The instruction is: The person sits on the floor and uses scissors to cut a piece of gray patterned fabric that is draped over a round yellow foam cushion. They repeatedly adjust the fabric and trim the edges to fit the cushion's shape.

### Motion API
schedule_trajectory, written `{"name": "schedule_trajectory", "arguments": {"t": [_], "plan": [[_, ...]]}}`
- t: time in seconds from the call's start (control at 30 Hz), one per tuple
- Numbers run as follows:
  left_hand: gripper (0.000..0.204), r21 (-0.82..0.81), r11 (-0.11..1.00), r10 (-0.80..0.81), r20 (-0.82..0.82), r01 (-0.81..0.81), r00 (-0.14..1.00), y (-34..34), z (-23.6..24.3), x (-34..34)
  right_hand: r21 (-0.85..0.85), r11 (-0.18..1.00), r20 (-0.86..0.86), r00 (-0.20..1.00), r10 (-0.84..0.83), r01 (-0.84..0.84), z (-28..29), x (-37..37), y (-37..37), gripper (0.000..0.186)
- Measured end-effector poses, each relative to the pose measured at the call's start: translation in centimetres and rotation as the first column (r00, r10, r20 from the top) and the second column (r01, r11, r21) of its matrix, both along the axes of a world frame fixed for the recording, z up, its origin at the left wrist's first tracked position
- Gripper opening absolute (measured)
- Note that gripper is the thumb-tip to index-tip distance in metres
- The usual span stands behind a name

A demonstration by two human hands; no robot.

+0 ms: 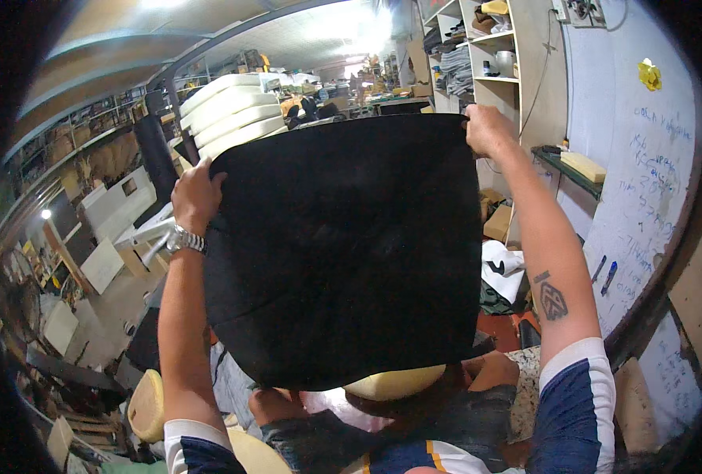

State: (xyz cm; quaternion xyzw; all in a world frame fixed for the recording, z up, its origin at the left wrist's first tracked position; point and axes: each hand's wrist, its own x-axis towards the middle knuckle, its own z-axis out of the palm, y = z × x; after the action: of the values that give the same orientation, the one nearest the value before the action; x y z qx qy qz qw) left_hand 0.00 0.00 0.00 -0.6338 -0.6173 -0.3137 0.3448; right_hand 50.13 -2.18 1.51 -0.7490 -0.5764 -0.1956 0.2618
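Observation:
A large black piece of cloth (343, 245), roughly square, hangs spread out in front of me. Its upper left corner is pinched in my left hand (197, 193), with a metal watch on that wrist. My right hand (491, 131) grips the upper right corner, a little higher and farther out. Both arms are stretched forward. Below the cloth's lower edge, part of a pale yellow foam pad (398, 384) shows between my knees; the rest of it is hidden behind the cloth.
White foam blocks (232, 118) are stacked behind the cloth at left. Shelves (497, 39) with folded fabric stand at the back right, beside a written-on white wall (635, 174). A small green ledge (568, 170) juts out at right. Boards (102, 265) lean at left.

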Motion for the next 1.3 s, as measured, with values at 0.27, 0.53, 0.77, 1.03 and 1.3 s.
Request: {"name": "schedule_trajectory", "arguments": {"t": [0.27, 0.53, 0.77, 1.03, 1.3], "plan": [[0.025, 0.633, 0.746, -0.194, -0.09, 0.207, 0.977, 3.2, 3.9, 1.8, 0.568, 0.794, 0.166, 0.975, 0.15, -0.219, 0.3, 4.7, 4.1, 0.031], [0.039, -0.504, 0.596, -0.615, 0.214, 0.625, 0.759, -10.8, -12.4, 0.8, 0.548, 0.789, 0.109, 0.96, 0.26, -0.276, -17.5, 11.5, -5.5, 0.029], [0.029, -0.831, -0.322, -0.526, 0.556, 0.454, 0.644, -19.0, -33.8, 8.5, 0.047, 0.948, -0.586, 0.777, -0.23, 0.316, -47.8, 10.0, -22.5, 0.04], [0.038, -0.821, -0.395, -0.458, 0.564, 0.411, 0.687, -21.1, -38.1, 13.4, -0.122, 0.929, -0.632, 0.695, -0.344, 0.348, -55.7, 9.7, -30.0, 0.035], [0.027, -0.786, -0.29, -0.284, 0.616, 0.546, 0.735, -22.4, -38.0, 15.2, 0.085, 0.845, -0.996, 0.013, 0.092, 0.528, -55.7, 8.6, -24.9, 0.062]]}}
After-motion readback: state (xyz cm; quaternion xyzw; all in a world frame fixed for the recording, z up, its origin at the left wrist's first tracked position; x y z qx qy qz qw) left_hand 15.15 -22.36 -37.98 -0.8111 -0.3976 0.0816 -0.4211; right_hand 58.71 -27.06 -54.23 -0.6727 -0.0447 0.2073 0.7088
